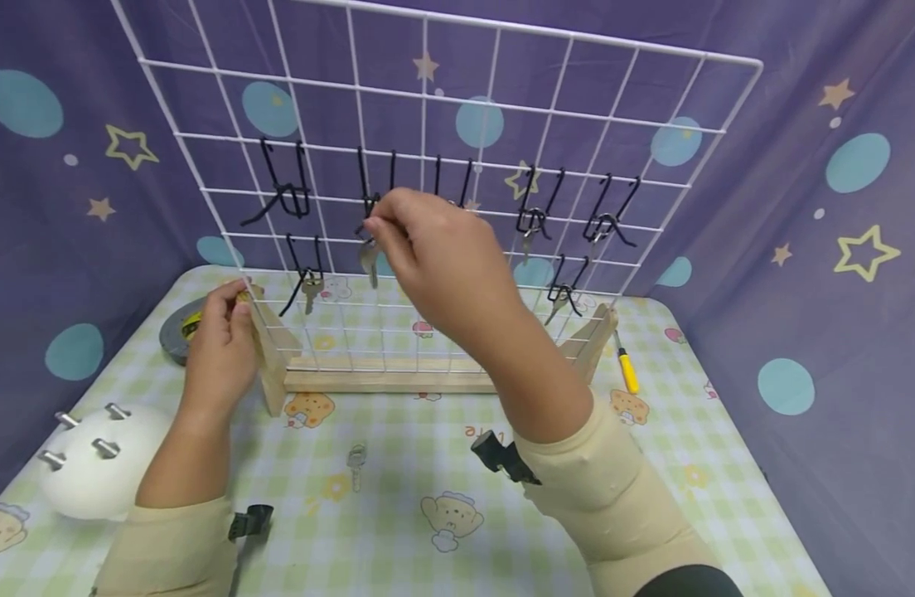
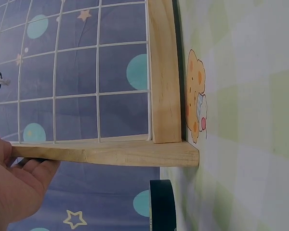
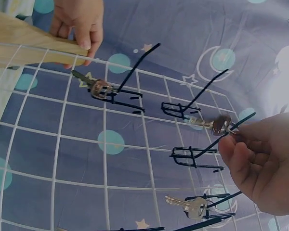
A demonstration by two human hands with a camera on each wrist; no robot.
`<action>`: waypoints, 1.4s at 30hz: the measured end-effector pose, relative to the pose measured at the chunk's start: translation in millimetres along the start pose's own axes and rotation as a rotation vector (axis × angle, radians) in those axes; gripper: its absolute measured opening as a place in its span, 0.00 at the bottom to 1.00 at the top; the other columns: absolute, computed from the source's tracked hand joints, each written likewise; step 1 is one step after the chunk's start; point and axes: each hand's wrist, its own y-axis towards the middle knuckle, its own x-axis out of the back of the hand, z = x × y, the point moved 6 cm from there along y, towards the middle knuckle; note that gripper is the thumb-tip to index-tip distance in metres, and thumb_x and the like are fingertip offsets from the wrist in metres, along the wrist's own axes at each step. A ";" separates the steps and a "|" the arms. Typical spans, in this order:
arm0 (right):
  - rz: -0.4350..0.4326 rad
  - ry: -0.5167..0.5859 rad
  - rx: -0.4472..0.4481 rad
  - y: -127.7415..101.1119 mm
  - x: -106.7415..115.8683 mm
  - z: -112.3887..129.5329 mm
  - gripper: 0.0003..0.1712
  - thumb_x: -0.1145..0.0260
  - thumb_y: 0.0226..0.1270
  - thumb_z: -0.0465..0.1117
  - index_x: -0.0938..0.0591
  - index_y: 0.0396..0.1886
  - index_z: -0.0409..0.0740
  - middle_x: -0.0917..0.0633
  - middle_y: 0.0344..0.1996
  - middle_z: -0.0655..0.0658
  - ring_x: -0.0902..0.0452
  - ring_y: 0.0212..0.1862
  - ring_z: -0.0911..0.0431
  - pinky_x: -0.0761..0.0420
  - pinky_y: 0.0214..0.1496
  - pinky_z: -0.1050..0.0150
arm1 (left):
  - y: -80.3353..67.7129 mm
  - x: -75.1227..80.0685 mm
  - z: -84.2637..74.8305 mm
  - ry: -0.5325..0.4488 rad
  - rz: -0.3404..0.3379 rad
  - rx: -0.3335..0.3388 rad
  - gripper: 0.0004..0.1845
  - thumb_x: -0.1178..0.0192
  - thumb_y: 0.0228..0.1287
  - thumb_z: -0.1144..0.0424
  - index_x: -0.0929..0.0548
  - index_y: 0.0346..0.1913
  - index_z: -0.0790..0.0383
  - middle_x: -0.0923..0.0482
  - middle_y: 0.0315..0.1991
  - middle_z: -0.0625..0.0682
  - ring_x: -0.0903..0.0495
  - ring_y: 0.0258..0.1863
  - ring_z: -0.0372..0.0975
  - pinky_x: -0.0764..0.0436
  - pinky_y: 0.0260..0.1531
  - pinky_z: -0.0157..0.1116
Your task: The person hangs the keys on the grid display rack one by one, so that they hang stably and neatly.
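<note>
On a black hook [image 1: 368, 195] in the upper row of the white wire grid [image 1: 428, 149] hangs a silver key [image 1: 370, 261], and the right hand [image 1: 435, 257] pinches it at its ring with thumb and fingertips; the right wrist view shows the same key [image 3: 209, 124] threaded on the hook's prong with the fingers [image 3: 233, 149] curled right at its end. Left of this, the left hand [image 1: 222, 348] grips the upright wooden end piece [image 1: 267, 348] of the grid's wooden stand [image 1: 383, 377], fingers wrapped round its top; the left wrist view shows the palm [image 2: 14, 187] pressed under the wood. More keys hang on other hooks: one lower left [image 1: 310, 290], others at the right [image 1: 530, 228]. On the checked tablecloth [image 1: 428, 464] a loose key [image 1: 355, 460] lies in front of the stand. A grey tape roll [image 1: 176, 327] sits behind the left hand, a white helmet-like dome with metal pegs [image 1: 92, 464] near the left sleeve, and a yellow-handled tool [image 1: 627, 371] beside the stand's right end.
</note>
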 end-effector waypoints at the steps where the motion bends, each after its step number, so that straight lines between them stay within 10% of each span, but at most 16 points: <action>1: -0.014 -0.027 0.006 -0.1 -1.0 0.5 0.13 0.46 0.77 0.49 0.18 0.42 0.49 0.19 0.30 0.55 0.31 0.28 0.61 0.29 0.31 0.67 | -0.1 -0.1 -0.2 -0.001 0.000 -0.002 0.26 0.67 0.80 0.52 0.41 0.75 0.54 0.31 0.68 0.60 0.32 0.64 0.53 0.36 0.66 0.52; 13: -0.231 -0.246 0.053 -3.5 -9.3 1.7 0.10 0.43 0.74 0.45 0.17 0.38 0.47 0.16 0.32 0.52 0.22 0.33 0.56 0.22 0.30 0.64 | -0.1 -0.8 0.8 -0.007 0.009 0.006 0.26 0.67 0.80 0.51 0.42 0.75 0.53 0.32 0.68 0.61 0.32 0.64 0.54 0.37 0.66 0.53; 24: -0.372 -0.131 0.185 -20.3 -10.1 8.2 0.13 0.42 0.72 0.42 0.22 0.50 0.39 0.15 0.41 0.46 0.18 0.40 0.56 0.20 0.33 0.66 | -0.7 -2.1 1.1 -0.001 0.019 0.012 0.26 0.68 0.80 0.50 0.43 0.75 0.53 0.33 0.69 0.61 0.33 0.65 0.55 0.38 0.67 0.54; 42: -0.145 -0.132 0.163 -8.5 -30.8 -10.0 0.25 0.41 0.73 0.48 0.29 0.64 0.42 0.17 0.51 0.43 0.22 0.35 0.54 0.24 0.26 0.64 | -0.7 -1.8 1.1 -0.012 -0.002 -0.005 0.26 0.67 0.80 0.52 0.41 0.75 0.54 0.31 0.66 0.61 0.31 0.62 0.53 0.34 0.64 0.52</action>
